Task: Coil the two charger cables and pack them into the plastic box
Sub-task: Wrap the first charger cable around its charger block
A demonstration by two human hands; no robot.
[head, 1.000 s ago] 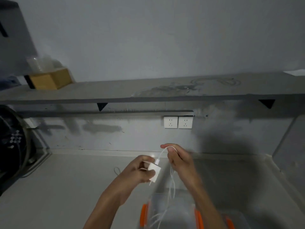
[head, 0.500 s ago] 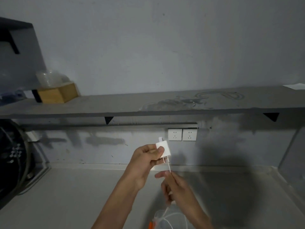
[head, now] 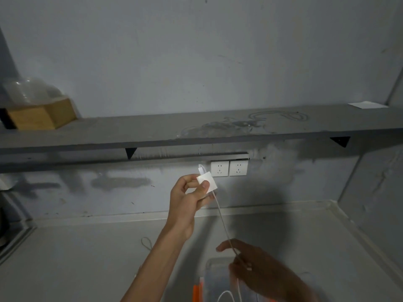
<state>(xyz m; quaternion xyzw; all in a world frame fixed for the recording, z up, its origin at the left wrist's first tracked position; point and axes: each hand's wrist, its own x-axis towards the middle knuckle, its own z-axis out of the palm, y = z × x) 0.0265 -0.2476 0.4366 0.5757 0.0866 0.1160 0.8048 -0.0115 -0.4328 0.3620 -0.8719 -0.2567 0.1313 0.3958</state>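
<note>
Left hand: your left hand (head: pixel 189 197) is raised in front of the wall sockets (head: pixel 229 168), fingers (head: pixel 205 185) closed on the white charger block (head: pixel 207 182).
Cable: a thin white cable (head: pixel 222 223) runs taut from the block down to your right hand (head: pixel 255 267).
Right hand: low and blurred; its fingers seem pinched on the cable.
Plastic box: clear, with orange clips, the plastic box (head: pixel 214 280) sits on the desk (head: pixel 87 258) beneath your right hand, with cable loops over it.

Two hands (head: pixel 189 194) (head: pixel 254 265), one charger (head: pixel 207 182) (white), two wall sockets (head: pixel 219 168) (head: pixel 238 168), one plastic box (head: pixel 214 277).
</note>
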